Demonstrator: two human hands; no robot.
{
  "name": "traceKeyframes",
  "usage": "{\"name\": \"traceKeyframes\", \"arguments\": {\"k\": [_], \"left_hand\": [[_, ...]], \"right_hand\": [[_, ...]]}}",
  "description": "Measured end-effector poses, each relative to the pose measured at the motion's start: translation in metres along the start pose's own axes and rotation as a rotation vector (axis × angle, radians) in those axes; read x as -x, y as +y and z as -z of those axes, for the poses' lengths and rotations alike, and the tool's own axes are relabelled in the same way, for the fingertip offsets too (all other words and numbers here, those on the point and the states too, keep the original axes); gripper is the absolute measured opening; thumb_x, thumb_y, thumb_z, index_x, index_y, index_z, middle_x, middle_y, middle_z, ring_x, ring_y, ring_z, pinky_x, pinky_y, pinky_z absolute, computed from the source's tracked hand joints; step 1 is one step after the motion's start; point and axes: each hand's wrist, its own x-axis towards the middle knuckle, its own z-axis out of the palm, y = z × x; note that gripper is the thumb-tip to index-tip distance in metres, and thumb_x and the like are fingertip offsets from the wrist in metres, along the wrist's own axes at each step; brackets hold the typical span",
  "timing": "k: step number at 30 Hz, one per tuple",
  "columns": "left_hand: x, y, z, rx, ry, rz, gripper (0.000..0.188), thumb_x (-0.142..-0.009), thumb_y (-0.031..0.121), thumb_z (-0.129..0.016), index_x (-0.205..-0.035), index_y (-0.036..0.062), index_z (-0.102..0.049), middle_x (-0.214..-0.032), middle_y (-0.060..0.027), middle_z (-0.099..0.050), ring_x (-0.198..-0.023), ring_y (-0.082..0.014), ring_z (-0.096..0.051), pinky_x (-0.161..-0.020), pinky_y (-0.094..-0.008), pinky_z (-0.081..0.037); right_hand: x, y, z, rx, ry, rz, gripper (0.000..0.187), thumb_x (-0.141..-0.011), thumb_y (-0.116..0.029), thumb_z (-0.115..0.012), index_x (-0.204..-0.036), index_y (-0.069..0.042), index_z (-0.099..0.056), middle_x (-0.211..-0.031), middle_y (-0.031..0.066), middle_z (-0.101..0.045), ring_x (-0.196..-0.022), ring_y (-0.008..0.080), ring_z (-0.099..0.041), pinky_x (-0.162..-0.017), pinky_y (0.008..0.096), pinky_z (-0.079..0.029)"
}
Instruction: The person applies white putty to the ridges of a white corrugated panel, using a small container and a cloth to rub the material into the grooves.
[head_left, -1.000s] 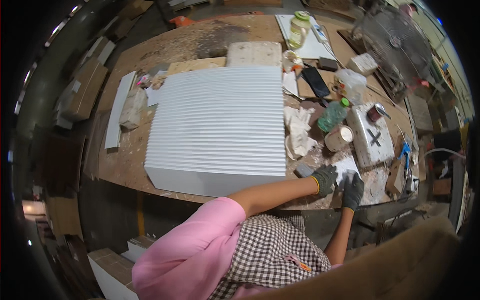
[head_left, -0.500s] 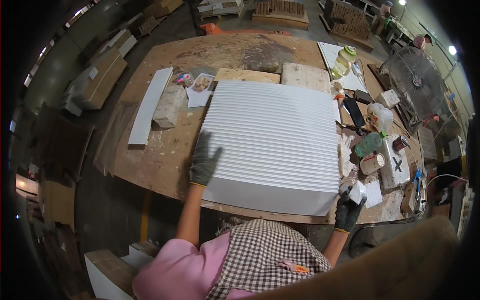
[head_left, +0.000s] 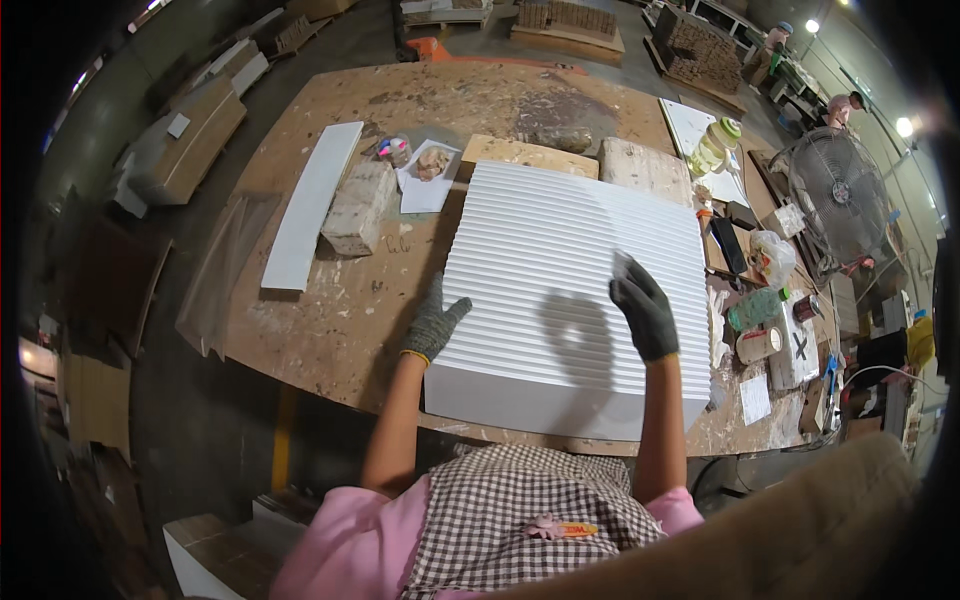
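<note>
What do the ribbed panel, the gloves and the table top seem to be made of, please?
Ribbed panel: possibly painted wood or fibreboard; smooth white coat, core hidden.
Gloves: apparently knitted fabric, matte; grey textured surface, yellow cuff edges.
Table top: likely wood-based board, worn finish; brown, stained and paint-spattered surface.

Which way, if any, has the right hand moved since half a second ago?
Yes: the right hand moved left and forward, from beside the panel to over it.
</note>
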Motion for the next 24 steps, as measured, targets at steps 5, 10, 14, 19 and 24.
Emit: {"name": "traceKeyframes", "arguments": {"k": [5, 10, 14, 19, 24], "left_hand": [[0.003, -0.014, -0.002, 0.044, 0.034, -0.04, 0.091, -0.088, 0.044, -0.071, -0.152, -0.0022, -0.025, -0.15, -0.0278, -0.041, -0.138, -0.0387, -0.041, -0.113, -0.0419, -0.035], [0.002, -0.004, -0.007, 0.013, 0.012, 0.009, 0.091, -0.088, 0.046, -0.071, -0.154, 0.0015, -0.025, -0.15, -0.0284, -0.039, -0.138, -0.0416, -0.041, -0.113, -0.0448, -0.035], [0.008, -0.001, -0.003, 0.049, -0.017, 0.074, 0.091, -0.089, 0.048, -0.069, -0.155, 0.0043, -0.024, -0.153, -0.0249, -0.038, -0.14, -0.0398, -0.038, -0.114, -0.0444, -0.034], [0.006, 0.0, -0.005, 0.08, -0.029, 0.102, 0.091, -0.09, 0.048, -0.068, -0.157, 0.0069, -0.021, -0.156, -0.0223, -0.035, -0.143, -0.039, -0.035, -0.116, -0.0444, -0.032], [0.005, 0.0, -0.005, 0.039, -0.014, 0.037, 0.091, -0.091, 0.047, -0.067, -0.157, 0.0079, -0.02, -0.157, -0.0217, -0.033, -0.143, -0.0394, -0.034, -0.116, -0.0453, -0.032]], "right_hand": [[-0.113, 0.057, -0.084, 1.356, 0.145, 0.514, 0.032, -0.08, -0.029, -0.074, -0.109, -0.016, -0.074, -0.083, 0.0163, -0.065, -0.08, 0.0344, -0.062, -0.074, 0.044, -0.05], [-0.153, 0.102, -0.157, 1.491, -0.045, 0.628, 0.018, -0.079, -0.028, -0.07, -0.096, -0.023, -0.072, -0.085, 0.0138, -0.065, -0.086, 0.0353, -0.06, -0.074, 0.0485, -0.049], [-0.153, 0.092, -0.171, 1.705, -0.104, 0.511, 0.018, -0.077, -0.022, -0.068, -0.094, -0.019, -0.071, -0.096, 0.0173, -0.064, -0.09, 0.0367, -0.061, -0.074, 0.0478, -0.052], [-0.153, 0.09, -0.17, 1.644, 0.026, 0.433, 0.02, -0.078, -0.024, -0.068, -0.098, -0.023, -0.071, -0.095, 0.0147, -0.064, -0.092, 0.0351, -0.06, -0.074, 0.0486, -0.051], [-0.159, 0.1, -0.182, 1.68, -0.128, 0.406, 0.018, -0.078, -0.025, -0.069, -0.096, -0.022, -0.073, -0.098, 0.016, -0.064, -0.095, 0.0364, -0.061, -0.078, 0.0475, -0.052]]}}
